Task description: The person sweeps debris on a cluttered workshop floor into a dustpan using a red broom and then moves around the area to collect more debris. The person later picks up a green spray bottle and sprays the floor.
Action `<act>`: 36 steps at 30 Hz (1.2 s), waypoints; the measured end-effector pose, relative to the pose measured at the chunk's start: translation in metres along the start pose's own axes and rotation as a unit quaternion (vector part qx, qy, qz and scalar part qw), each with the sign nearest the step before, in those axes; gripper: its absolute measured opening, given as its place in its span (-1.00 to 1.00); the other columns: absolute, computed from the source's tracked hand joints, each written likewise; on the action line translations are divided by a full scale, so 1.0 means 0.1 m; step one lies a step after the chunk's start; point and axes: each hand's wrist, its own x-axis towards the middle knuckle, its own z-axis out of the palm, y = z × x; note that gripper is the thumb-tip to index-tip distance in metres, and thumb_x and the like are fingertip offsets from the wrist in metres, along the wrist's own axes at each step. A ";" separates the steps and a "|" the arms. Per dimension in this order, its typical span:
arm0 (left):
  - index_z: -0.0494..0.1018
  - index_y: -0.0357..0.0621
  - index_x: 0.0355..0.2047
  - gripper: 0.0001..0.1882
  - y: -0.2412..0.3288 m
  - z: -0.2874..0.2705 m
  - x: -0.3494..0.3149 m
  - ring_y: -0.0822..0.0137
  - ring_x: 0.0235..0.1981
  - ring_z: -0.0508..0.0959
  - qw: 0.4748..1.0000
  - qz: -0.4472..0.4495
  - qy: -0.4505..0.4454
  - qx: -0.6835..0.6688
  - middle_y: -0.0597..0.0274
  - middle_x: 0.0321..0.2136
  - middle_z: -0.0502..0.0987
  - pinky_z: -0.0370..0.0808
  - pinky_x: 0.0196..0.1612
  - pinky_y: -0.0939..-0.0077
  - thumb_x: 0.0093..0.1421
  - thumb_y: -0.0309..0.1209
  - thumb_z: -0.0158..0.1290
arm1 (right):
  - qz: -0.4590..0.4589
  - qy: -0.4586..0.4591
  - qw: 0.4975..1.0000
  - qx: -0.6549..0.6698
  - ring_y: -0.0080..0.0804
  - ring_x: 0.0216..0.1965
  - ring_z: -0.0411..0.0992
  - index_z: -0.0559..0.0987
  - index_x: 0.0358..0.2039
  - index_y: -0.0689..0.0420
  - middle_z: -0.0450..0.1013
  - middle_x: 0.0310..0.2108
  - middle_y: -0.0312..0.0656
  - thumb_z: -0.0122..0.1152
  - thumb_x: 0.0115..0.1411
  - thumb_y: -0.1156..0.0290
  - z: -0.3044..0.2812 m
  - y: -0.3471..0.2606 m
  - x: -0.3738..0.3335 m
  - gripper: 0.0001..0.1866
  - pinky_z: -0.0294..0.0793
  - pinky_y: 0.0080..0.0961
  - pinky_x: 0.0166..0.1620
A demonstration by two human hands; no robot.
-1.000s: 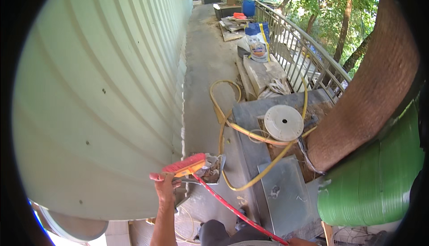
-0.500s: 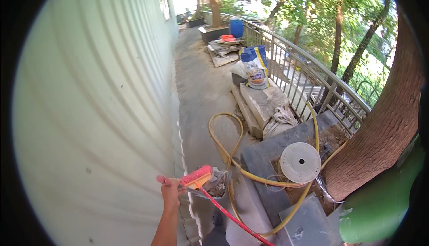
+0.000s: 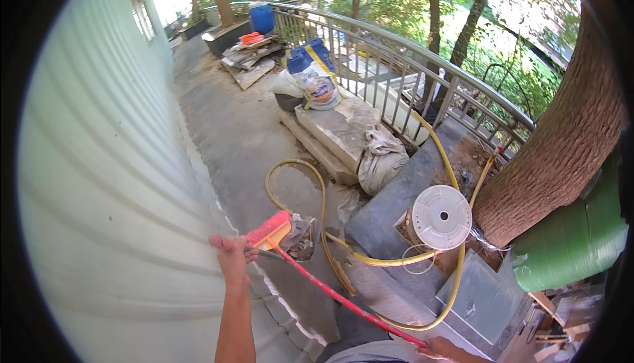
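As the head view shows, crumpled grey debris (image 3: 302, 232) already lies in the dustpan (image 3: 313, 247); gathering seems advanced, emptying not yet done. Left of the dustpan, the left hand (image 3: 234, 257) closes around its thin handle. Below and right of it, the right hand (image 3: 439, 348) grips the smooth red pole of the broom (image 3: 323, 288), whose bristly pink head is beside the dustpan.

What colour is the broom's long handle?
The broom's long handle is red, with some small pale marks; it shows best in the head view.
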 end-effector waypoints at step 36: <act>0.44 -0.18 -0.51 -0.80 -2.73 3.85 4.71 -0.01 -0.44 0.54 0.699 0.190 -0.519 0.454 0.03 -0.58 0.53 0.43 -0.34 0.22 -0.01 -0.29 0.01 | 0.350 0.155 0.830 0.406 0.17 -0.25 0.46 0.54 -0.34 0.30 0.47 -0.42 0.24 -0.16 0.21 -0.11 -1.69 -4.16 3.55 -0.37 0.41 -0.06 -0.17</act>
